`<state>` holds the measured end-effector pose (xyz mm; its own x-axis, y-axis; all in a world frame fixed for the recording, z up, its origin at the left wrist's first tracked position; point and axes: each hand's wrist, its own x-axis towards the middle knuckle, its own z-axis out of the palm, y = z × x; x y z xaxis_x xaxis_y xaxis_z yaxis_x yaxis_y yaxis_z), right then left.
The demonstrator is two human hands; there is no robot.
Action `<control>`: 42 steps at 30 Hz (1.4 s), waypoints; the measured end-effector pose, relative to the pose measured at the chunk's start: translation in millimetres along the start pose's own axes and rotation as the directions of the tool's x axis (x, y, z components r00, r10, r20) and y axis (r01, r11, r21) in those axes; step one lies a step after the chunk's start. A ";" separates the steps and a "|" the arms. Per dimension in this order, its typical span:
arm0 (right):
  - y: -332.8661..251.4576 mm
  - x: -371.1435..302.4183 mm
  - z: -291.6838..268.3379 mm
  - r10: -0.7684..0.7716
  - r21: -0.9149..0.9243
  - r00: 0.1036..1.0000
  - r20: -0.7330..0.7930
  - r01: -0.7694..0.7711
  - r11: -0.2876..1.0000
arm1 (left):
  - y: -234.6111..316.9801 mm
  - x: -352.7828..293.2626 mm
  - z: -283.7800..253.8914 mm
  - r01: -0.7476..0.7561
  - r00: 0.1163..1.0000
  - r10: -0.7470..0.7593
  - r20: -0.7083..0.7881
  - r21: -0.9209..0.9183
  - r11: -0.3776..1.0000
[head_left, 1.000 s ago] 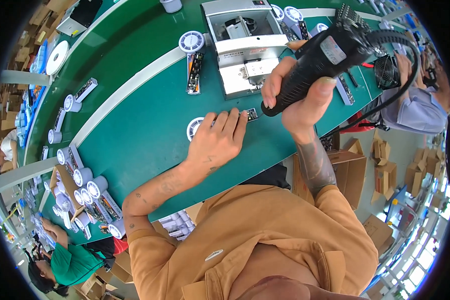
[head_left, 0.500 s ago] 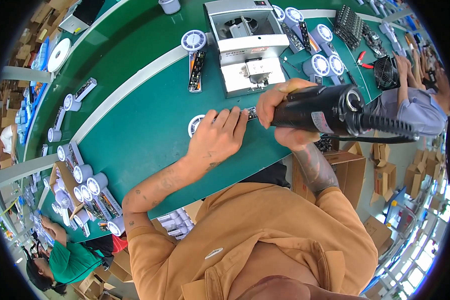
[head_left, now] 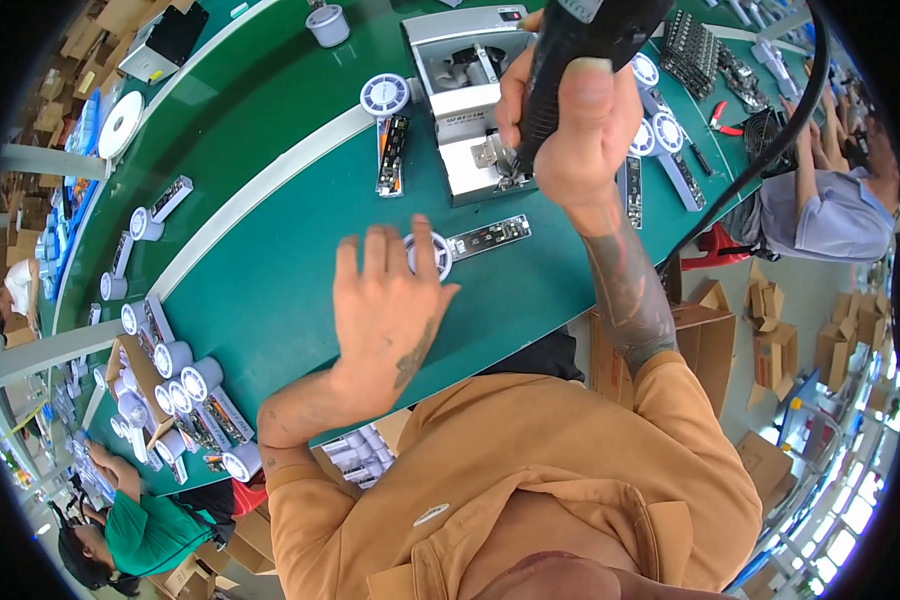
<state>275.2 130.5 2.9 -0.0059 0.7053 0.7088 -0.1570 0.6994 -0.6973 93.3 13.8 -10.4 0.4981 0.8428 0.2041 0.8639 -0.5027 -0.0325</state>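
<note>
My right hand (head_left: 588,150) is wrapped round a black electric screwdriver (head_left: 582,45) with a dark cord. Its lower end is at the front of a silver screw feeder (head_left: 465,105), where its tip is hard to make out. On the green bench below the feeder lies a small white handheld fan (head_left: 505,232) with a round grille and an opened handle showing its circuit board. My left hand (head_left: 382,315) is spread open beside it, a finger overlapping the round grille; whether they touch I cannot tell.
Another opened fan (head_left: 391,155) lies left of the feeder. More fans (head_left: 205,380) cluster at the left, some by a cardboard box. Red-handled pliers (head_left: 725,120) and stacked circuit boards (head_left: 692,48) lie at the right. A co-worker (head_left: 835,215) sits there; another (head_left: 145,540) is at lower left.
My right hand has lifted the screwdriver off the fan's circuit board and carried it up to the feeder. My left hand has let go of the fan and drawn back to the left, fingers spreading.
</note>
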 end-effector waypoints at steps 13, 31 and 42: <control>-13.8 -38.9 39.4 0.348 0.178 0.936 -0.059 -0.333 0.926 | -9.3 -4.2 10.8 -0.013 0.976 0.003 0.217 0.046 0.999; -3.8 -48.6 39.0 0.350 0.218 0.933 -0.085 -0.325 0.920 | -13.5 -3.9 12.7 -0.024 0.977 0.023 0.211 0.002 1.000; -9.0 -61.4 51.5 0.319 0.190 0.947 0.017 -0.317 0.929 | -18.2 -0.7 9.5 -0.064 0.978 0.079 0.192 -0.083 0.995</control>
<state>226.2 74.9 -28.8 -0.0727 0.8897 0.4508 -0.3321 0.4046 -0.8521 77.9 24.2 -19.2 0.5698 0.8217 0.0090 0.8211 -0.5697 0.0358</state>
